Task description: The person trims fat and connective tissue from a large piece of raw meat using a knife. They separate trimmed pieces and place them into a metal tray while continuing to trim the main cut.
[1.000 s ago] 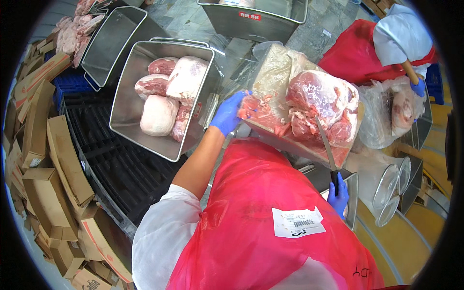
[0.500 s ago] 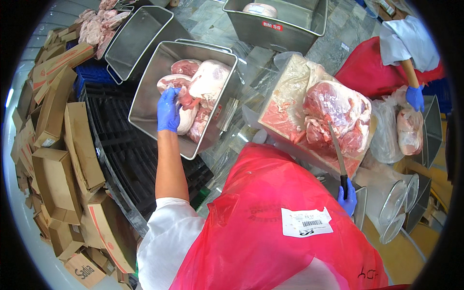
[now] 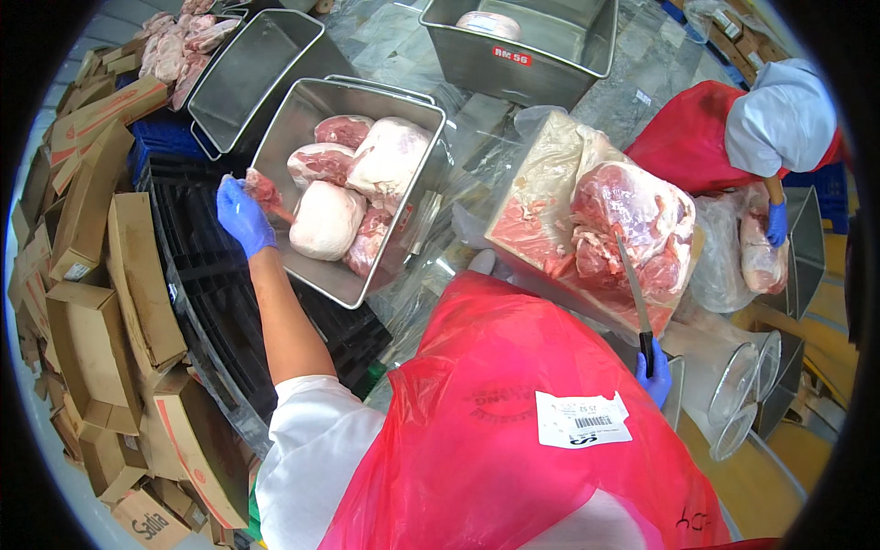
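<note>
My left hand (image 3: pixel 244 218), in a blue glove, is closed on a small red piece of raw meat (image 3: pixel 263 190). It holds the piece at the left rim of a steel tub (image 3: pixel 261 151), and the narrow end points into the tub. Several large cuts of meat (image 3: pixel 325 220) lie inside. Gloved in blue too, my right hand (image 3: pixel 656 376) grips the black handle of a knife (image 3: pixel 632 284). The blade reaches up over a board (image 3: pixel 527 215) and ends against a big pink and white cut of meat (image 3: pixel 637 206).
Flattened and open cardboard boxes (image 3: pixel 87 344) pile up on the left beside a black pallet (image 3: pixel 211 247). Two more steel tubs, one at the upper left (image 3: pixel 261 78) and one at the top (image 3: pixel 522 69), stand beyond. At the right a co-worker (image 3: pixel 779 119) in a red apron touches a wrapped cut (image 3: pixel 763 252).
My left hand has moved left from the tub's middle to its rim with the small meat piece. The knife hand has hardly moved. The co-worker has leaned further in.
</note>
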`<state>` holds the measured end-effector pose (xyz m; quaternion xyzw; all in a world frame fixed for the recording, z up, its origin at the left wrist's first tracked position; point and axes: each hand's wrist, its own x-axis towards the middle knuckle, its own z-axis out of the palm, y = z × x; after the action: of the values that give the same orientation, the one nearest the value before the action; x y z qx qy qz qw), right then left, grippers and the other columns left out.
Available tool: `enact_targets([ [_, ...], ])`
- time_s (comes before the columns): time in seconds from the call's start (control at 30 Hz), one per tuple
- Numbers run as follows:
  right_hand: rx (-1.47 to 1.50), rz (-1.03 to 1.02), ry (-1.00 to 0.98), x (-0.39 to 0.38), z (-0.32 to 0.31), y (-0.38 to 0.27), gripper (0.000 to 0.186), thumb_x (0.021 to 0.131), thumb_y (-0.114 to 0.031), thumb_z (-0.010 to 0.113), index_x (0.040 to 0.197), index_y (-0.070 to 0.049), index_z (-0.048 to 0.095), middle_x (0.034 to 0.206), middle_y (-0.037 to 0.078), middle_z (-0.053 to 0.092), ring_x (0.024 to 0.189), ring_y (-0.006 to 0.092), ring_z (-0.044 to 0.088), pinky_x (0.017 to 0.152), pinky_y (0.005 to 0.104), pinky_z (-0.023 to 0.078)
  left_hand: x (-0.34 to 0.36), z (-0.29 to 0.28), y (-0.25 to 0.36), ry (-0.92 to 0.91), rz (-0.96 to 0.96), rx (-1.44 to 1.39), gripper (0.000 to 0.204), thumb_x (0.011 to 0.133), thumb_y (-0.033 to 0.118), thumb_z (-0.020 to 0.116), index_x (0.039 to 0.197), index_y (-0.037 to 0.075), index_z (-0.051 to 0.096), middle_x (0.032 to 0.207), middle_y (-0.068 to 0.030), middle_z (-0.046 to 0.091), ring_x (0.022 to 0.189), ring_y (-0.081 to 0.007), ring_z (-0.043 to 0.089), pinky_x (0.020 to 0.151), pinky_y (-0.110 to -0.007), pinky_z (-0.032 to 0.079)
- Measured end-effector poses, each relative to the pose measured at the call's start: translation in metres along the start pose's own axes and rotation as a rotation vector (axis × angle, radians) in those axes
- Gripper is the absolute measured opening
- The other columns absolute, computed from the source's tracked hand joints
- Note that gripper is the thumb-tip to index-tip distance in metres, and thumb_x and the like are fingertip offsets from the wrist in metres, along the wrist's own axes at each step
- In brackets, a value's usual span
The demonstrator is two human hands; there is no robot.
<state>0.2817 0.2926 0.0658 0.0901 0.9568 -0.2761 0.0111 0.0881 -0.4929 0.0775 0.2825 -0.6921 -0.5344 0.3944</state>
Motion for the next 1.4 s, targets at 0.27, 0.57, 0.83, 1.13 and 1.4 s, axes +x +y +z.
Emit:
enact_targets([
  [0.27, 0.019, -0.038, 0.064, 0.012, 0.028, -0.012, 0.043, 0.099, -0.011, 0.069, 0.141, -0.005, 0.062, 0.122, 0.019, 0.071, 0.110, 0.0348, 0.070, 0.095, 0.0415, 0.054, 0.019, -0.048, -0.199, -0.061, 0.064, 0.603, 0.045, 0.105, 0.041, 0.054, 0.095, 0.000, 0.070, 0.080, -0.0178, 0.071, 0.063, -0.0302, 0.063, 0.065, -0.046, 0.054],
  [0.57, -0.032, 0.031, 0.097, -0.005, 0.025, -0.039, 0.044, 0.097, -0.013, 0.073, 0.139, -0.004, 0.063, 0.116, 0.018, 0.072, 0.102, 0.0336, 0.072, 0.088, 0.0400, 0.056, -0.018, 0.045, -0.137, -0.384, -0.615, 0.131, 0.020, 0.098, 0.029, 0.072, 0.103, 0.010, 0.071, 0.083, -0.0027, 0.065, 0.061, -0.0101, 0.056, 0.054, -0.027, 0.047],
  [0.83, -0.100, 0.169, 0.111, -0.027, 0.004, -0.085, 0.045, 0.095, -0.015, 0.075, 0.137, -0.005, 0.064, 0.115, 0.019, 0.074, 0.102, 0.0334, 0.073, 0.086, 0.0398, 0.057, -0.234, 0.271, -0.101, -1.168, -0.266, 0.015, 0.034, 0.088, 0.006, 0.071, 0.121, 0.007, 0.068, 0.091, -0.0008, 0.069, 0.083, -0.0156, 0.067, 0.076, -0.035, 0.056],
  [1.13, -0.230, 0.257, 0.201, -0.080, -0.026, -0.110, 0.044, 0.094, -0.017, 0.076, 0.136, -0.005, 0.066, 0.112, 0.020, 0.074, 0.100, 0.0319, 0.074, 0.087, 0.0399, 0.057, -0.316, 0.397, -0.060, -1.818, 0.486, 0.396, 0.055, 0.091, 0.043, 0.072, 0.136, 0.013, 0.066, 0.108, -0.0292, 0.072, 0.100, -0.0467, 0.070, 0.091, -0.053, 0.056],
  [1.4, -0.153, 0.417, 0.238, -0.091, -0.025, -0.146, 0.042, 0.095, -0.017, 0.075, 0.135, -0.006, 0.066, 0.111, 0.021, 0.075, 0.098, 0.0352, 0.075, 0.084, 0.0401, 0.058, -0.334, 0.375, -0.043, -1.906, 0.512, 0.602, 0.050, 0.096, 0.056, 0.063, 0.098, 0.008, 0.077, 0.101, -0.0236, 0.074, 0.092, -0.0447, 0.071, 0.083, -0.054, 0.055],
])
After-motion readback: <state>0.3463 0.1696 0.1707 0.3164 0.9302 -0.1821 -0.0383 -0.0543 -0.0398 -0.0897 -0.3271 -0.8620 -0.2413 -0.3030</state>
